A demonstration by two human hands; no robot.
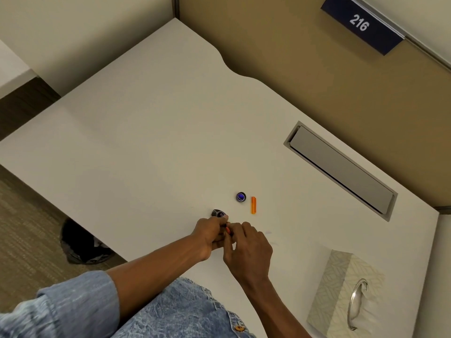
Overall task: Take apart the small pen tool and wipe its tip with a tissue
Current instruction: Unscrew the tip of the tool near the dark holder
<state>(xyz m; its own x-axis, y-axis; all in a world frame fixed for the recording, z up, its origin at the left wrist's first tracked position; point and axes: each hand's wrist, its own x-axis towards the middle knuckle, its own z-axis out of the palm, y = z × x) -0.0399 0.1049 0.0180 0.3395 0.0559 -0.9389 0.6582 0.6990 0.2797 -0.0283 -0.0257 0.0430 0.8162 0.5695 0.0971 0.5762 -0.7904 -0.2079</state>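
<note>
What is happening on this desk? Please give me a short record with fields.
place: white desk with a grey hatch
left hand: curled round the pen tool, an orange bit showing
right hand: pinches the same pen tool from the other side
loose parts: blue round cap and orange piece, side by side beyond the hands
dark piece: just beyond the left hand; held or not, cannot tell
tissue box: at the right, untouched
stage: taking apart; wiping not yet begun
</note>
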